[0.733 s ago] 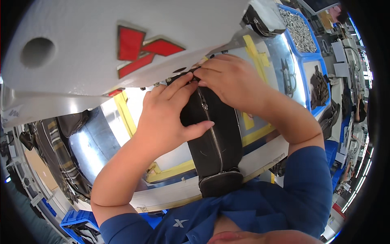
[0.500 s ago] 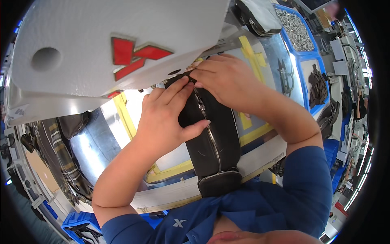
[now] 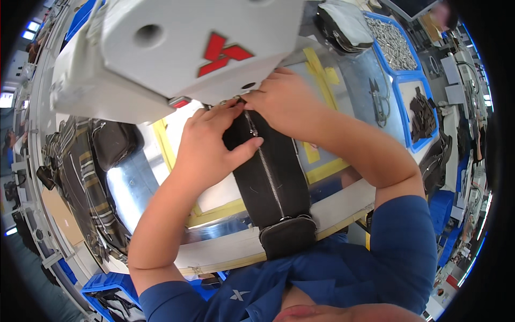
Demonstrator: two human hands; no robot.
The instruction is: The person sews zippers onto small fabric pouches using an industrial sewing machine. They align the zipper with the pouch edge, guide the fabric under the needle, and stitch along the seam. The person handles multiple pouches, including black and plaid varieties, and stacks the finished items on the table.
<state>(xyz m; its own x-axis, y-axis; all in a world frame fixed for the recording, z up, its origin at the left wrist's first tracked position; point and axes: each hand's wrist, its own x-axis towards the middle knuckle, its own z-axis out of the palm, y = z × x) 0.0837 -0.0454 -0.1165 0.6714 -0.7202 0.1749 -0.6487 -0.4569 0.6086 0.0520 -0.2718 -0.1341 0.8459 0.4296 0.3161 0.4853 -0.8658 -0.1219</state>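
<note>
A long black fabric strap [image 3: 292, 180] with a metal zipper down its middle runs from under the white sewing machine head [image 3: 177, 70] toward my body. At its near end hangs a small black zippered pouch [image 3: 288, 236], over the table edge. My left hand [image 3: 206, 142] lies on the strap's left side, fingers stretched toward the machine and thumb spread out beside the zipper pull [image 3: 254, 130]. Closed at the strap's far end is my right hand [image 3: 289, 99], its bent fingers gripping the fabric close under the machine head. The needle area and some fingertips are hidden.
Blue bins on the right hold metal hardware [image 3: 394, 45] and dark strips [image 3: 421, 115]. Thread snips [image 3: 380, 102] lie beside them, and a grey-and-black pouch [image 3: 343, 27] sits behind. Plaid-and-black bags [image 3: 91, 188] lie at left. Yellow tape [image 3: 225, 209] marks the work surface.
The view has shifted, so the machine head appears farther up and right. Both hands still sit at the strap's far end, slightly farther left in the picture.
</note>
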